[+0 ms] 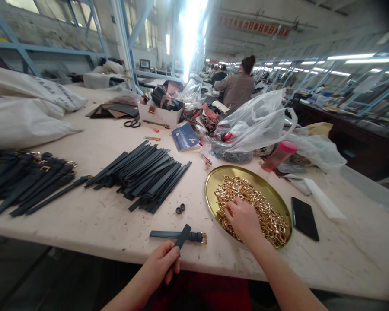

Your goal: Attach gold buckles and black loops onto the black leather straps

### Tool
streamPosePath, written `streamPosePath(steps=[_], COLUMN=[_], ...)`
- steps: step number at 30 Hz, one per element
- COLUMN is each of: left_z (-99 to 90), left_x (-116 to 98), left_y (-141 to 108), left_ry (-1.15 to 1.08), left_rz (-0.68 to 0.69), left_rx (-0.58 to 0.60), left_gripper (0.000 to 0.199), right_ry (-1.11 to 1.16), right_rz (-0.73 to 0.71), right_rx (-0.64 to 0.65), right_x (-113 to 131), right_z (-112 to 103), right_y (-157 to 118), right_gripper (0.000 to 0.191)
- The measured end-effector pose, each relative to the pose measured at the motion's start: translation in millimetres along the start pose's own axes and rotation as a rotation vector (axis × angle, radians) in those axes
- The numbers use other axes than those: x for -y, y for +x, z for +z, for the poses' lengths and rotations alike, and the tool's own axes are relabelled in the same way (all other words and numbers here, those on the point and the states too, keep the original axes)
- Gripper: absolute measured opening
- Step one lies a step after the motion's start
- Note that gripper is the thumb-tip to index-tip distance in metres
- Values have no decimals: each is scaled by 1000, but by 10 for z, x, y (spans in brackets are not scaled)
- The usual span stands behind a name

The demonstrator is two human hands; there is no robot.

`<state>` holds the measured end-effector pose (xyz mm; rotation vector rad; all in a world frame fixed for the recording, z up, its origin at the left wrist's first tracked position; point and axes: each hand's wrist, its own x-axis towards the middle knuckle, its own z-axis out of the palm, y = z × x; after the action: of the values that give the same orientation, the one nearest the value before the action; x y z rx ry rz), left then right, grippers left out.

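Observation:
My left hand (164, 261) grips a dark strap (183, 236) between thumb and fingers at the table's front edge. Behind that strap lies another strap (162, 234) with a gold buckle (204, 237) at its right end. My right hand (243, 218) is over a round gold tray (210, 203) heaped with small gold buckles (272, 222). Its fingers are pinched together at the pile, and what they hold, if anything, is hidden. Two small dark loops (180, 209) sit left of the tray. A pile of plain dark straps (145, 172) is spread farther left.
Buckled straps (35, 179) are heaped at the far left, near white sacks (26, 112). A phone (305, 218) lies right of the tray. Behind are a blue booklet (186, 137), scissors (132, 123), a pink-lidded bottle (279, 155) and a plastic bag (256, 123). A person (238, 84) stands beyond.

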<state>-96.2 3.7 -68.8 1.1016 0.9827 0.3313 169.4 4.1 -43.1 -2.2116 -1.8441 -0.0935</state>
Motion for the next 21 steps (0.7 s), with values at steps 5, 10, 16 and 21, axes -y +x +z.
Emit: streamPosePath(steps=[5,10,16,21], left_z=[120,422,673,711], left_x=[-288,-764,-857,-723], left_y=[-23,3,121,121], left_ry=[1,48,-51,-32], left_rz=[115,238,248,117], left_rx=[13,-31,83,37], left_gripper=[36,33,38,40], right_ry=[942,1846,2115,1959], right_rz=[341,579,500,390], right_rx=[-37,174,336,235], right_x=[40,401,654,629], right_z=[-151,-312,-371,-363], right_y=[-87,-306,-533,-701], right_gripper=[25,23,21,32])
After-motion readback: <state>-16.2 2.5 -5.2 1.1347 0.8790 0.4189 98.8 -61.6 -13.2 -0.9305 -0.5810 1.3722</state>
